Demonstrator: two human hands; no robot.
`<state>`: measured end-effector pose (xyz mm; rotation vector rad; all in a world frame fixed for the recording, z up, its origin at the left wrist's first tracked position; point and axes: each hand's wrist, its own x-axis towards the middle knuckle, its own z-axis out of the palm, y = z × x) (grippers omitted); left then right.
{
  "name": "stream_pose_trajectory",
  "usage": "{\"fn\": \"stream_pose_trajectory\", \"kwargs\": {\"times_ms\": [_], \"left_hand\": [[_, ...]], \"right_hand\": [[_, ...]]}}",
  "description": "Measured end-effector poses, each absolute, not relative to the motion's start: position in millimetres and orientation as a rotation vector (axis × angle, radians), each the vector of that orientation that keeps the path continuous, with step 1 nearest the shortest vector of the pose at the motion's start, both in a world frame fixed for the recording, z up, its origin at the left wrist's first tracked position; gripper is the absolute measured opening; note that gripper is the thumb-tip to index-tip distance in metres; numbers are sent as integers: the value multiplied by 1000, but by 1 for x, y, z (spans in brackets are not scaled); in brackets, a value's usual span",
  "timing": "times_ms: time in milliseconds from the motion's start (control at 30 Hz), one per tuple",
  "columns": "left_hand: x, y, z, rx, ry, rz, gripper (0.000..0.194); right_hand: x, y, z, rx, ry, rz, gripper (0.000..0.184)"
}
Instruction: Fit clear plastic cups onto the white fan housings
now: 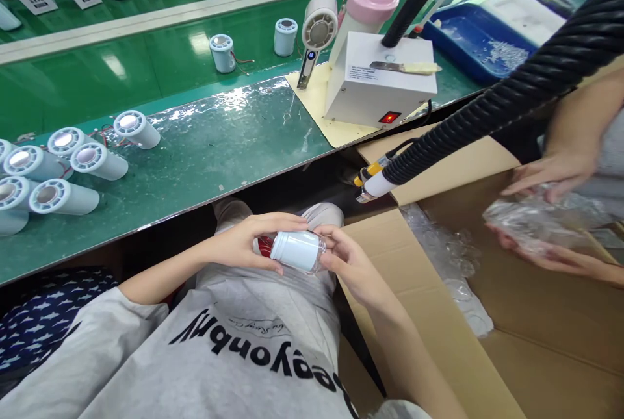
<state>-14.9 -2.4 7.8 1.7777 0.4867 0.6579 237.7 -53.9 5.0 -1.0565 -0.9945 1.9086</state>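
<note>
Above my lap, a light blue cylindrical fan housing (pixel 296 250) lies on its side between my hands. Fingers and thumb of my left hand (pixel 248 240) close around its left end, where red wires (pixel 265 245) show. At the other end, my right hand (pixel 344 253) pinches the rim, where a clear plastic piece (pixel 320 255) shows; how it is attached I cannot tell. Several similar blue housings (pixel 65 197) lie on the green bench (pixel 209 146) to the left. Two more, one a housing with red wires (pixel 222 54), stand farther back.
A white machine (pixel 380 81) with a lit red switch stands on the bench beside a handheld fan (pixel 316 32). A black hose (pixel 468 110) hangs across the right. Below it, a cardboard box (pixel 526 341) holds clear plastic pieces. A co-worker's hands (pixel 560 211) hold clear plastic.
</note>
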Motion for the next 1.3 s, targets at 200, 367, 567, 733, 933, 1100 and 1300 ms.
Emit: {"fn": "stream_pose_trajectory", "kwargs": {"times_ms": [200, 367, 567, 733, 933, 1100, 1300], "left_hand": [[-14, -3, 9, 1641, 543, 633, 81], [0, 4, -1, 1275, 632, 578, 85], [38, 31, -21, 1090, 684, 587, 81], [75, 57, -32, 1083, 668, 554, 79], [93, 72, -40, 1111, 667, 523, 81], [77, 63, -30, 1120, 626, 511, 81], [50, 37, -9, 1247, 449, 548, 73]], "right_hand": [[233, -53, 2, -1063, -871, 1986, 57], [232, -52, -17, -1055, -755, 1949, 60], [239, -50, -41, -1081, -602, 1754, 63], [250, -41, -54, -1127, -544, 1609, 60], [260, -30, -63, -1129, -538, 1539, 57], [261, -38, -47, -1111, -572, 1531, 64], [260, -63, -17, -1128, -689, 1649, 64]]}}
